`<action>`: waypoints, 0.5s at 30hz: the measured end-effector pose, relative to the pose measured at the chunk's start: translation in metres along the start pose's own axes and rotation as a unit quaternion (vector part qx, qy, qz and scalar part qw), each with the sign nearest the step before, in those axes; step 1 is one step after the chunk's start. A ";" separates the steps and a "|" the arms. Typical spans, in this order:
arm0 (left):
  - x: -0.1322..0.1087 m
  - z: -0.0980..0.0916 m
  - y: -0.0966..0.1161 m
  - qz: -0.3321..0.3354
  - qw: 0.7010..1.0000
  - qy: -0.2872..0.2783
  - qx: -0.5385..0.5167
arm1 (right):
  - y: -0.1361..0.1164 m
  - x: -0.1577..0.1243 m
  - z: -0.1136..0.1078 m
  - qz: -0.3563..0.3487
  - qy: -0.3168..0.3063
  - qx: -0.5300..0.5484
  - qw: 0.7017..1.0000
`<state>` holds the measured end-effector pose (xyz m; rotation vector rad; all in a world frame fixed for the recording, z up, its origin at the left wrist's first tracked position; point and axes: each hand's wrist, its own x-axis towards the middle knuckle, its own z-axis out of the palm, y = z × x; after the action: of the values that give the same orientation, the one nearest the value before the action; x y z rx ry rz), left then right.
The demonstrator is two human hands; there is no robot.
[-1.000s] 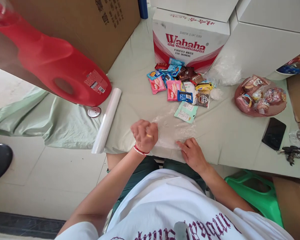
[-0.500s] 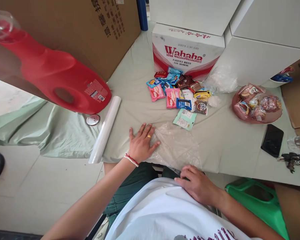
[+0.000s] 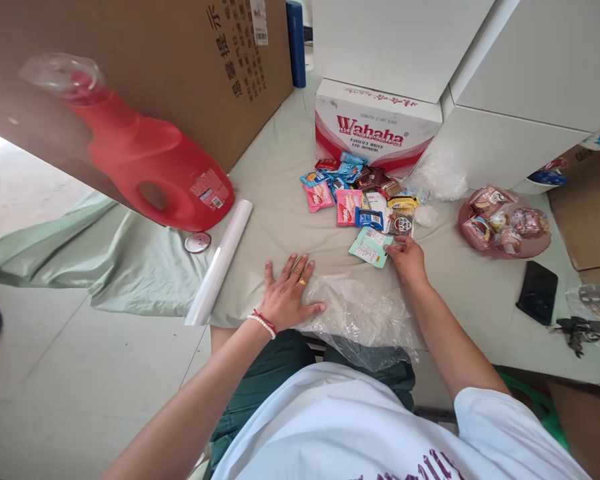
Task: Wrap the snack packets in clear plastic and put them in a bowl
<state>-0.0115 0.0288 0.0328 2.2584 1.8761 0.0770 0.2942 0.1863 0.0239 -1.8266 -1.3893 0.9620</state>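
My left hand (image 3: 289, 297) lies flat with its fingers spread, on the cloth and the left edge of a clear plastic film sheet (image 3: 355, 310). That sheet hangs over the table's front edge above my lap. With thumb and fingers closed, my right hand (image 3: 407, 259) pinches the right corner of a mint-green snack packet (image 3: 370, 247), which lies on the cloth. Just behind the packet is a pile of small wrapped snacks, among them a pink packet (image 3: 349, 207), a blue packet (image 3: 369, 218) and a yellow one (image 3: 403, 201).
A roll of clear film (image 3: 219, 263) lies left of my left hand, near a round badge (image 3: 198, 242) and a red jug (image 3: 165, 173). A Wahaha carton (image 3: 375, 127) stands behind the snacks. Rightward are a bowl of snacks (image 3: 505, 250), a phone (image 3: 537, 292) and keys (image 3: 575, 333).
My right hand has moved from the film at the table's front edge up to the green packet and closed on its corner. My left hand stays put. The view has shifted slightly.
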 end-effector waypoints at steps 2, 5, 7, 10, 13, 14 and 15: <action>0.000 0.002 0.000 0.001 1.000 0.008 0.000 | -0.001 -0.003 0.003 0.015 -0.006 0.074 0.997; -0.001 0.002 0.000 0.003 1.000 0.009 -0.002 | -0.005 -0.011 -0.016 0.024 -0.029 0.146 0.989; -0.001 0.001 0.001 0.001 1.000 0.006 -0.009 | -0.010 -0.018 -0.044 -0.013 -0.011 0.172 0.985; -0.001 -0.001 0.002 -0.002 1.000 0.003 -0.023 | -0.026 -0.038 -0.102 -0.123 0.058 0.219 0.966; 0.000 -0.001 0.002 -0.002 0.999 0.002 -0.033 | -0.049 -0.071 -0.156 -0.211 0.039 0.261 0.941; 0.000 -0.001 0.002 -0.002 0.999 0.001 -0.034 | -0.056 -0.084 -0.165 -0.211 -0.026 0.244 0.946; 0.000 -0.001 0.002 -0.002 0.999 0.001 -0.034 | -0.062 -0.098 -0.168 -0.202 -0.119 0.206 0.950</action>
<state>-0.0097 0.0282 0.0339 2.2099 1.8493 0.1396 0.3888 0.0961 0.1802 -1.0941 -1.4917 1.1676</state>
